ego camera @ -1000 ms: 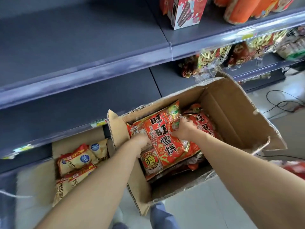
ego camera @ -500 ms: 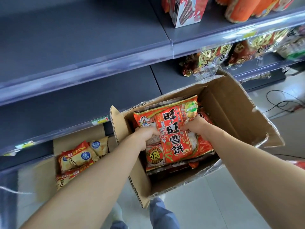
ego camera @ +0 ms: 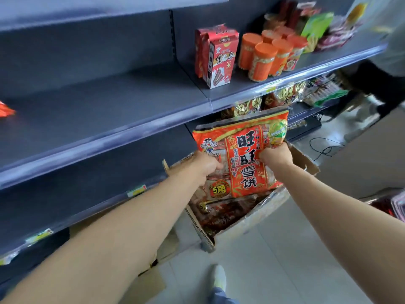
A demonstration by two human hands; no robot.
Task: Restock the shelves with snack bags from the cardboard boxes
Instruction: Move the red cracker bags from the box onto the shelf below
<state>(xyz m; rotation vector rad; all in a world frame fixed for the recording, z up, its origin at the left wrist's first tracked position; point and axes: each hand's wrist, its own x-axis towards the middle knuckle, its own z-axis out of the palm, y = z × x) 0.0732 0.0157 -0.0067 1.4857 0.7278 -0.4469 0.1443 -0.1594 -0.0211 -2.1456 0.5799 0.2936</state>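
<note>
The left grip and right grip each pinch a side of the red snack bag, held upright just above the open cardboard box. This looks like the lift-out step. Next, I judge, the bag must be carried to the bare shelf above the box.

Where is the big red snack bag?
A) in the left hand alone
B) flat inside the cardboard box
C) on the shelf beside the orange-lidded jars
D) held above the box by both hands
D: the left hand and right hand each grip a side of the red snack bag above the cardboard box.
</note>
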